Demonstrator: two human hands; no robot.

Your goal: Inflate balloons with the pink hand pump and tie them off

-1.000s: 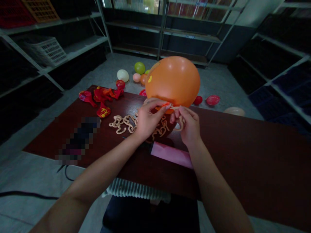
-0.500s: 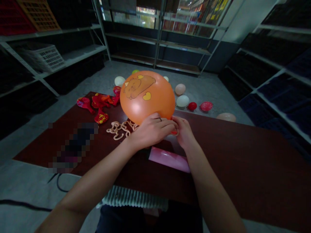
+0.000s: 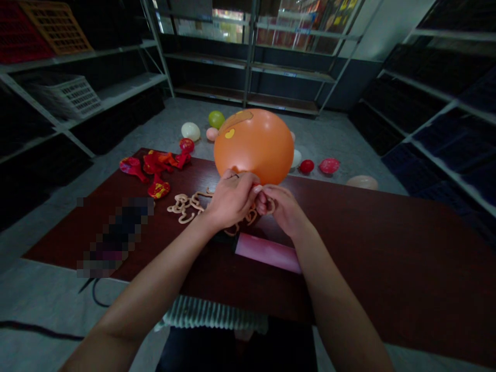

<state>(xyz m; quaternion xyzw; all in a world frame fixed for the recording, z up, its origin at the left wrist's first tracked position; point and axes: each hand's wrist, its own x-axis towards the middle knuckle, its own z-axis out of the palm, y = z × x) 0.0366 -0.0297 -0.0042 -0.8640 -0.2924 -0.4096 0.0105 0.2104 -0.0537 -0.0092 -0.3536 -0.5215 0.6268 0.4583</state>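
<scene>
A large inflated orange balloon [image 3: 259,147] with a printed brown animal and a yellow heart rises above my hands, its neck end toward me. My left hand [image 3: 233,199] is closed at the balloon's base, fingers pressed around its neck. Beside it, my right hand [image 3: 284,206] is closed in a pinch near the neck, with a loop of tan rubber band [image 3: 272,207] showing at its fingers. The knot area is mostly hidden by fingers. A tangle of tan rubber bands [image 3: 186,205] lies on the table left of and below my left hand.
A pink cylinder, seemingly a hand pump [image 3: 267,253], lies on the dark red table [image 3: 368,248] in front of me. Deflated red balloons [image 3: 157,165] are at the table's left. Inflated balloons, including a green one [image 3: 216,119], sit on the floor beyond. Shelves [image 3: 209,62] stand around.
The orange balloon has shifted right and turned, its printed animal rolling up and away. My left hand has moved slightly left and up, uncovering more rubber bands; both hands remain at the neck.
</scene>
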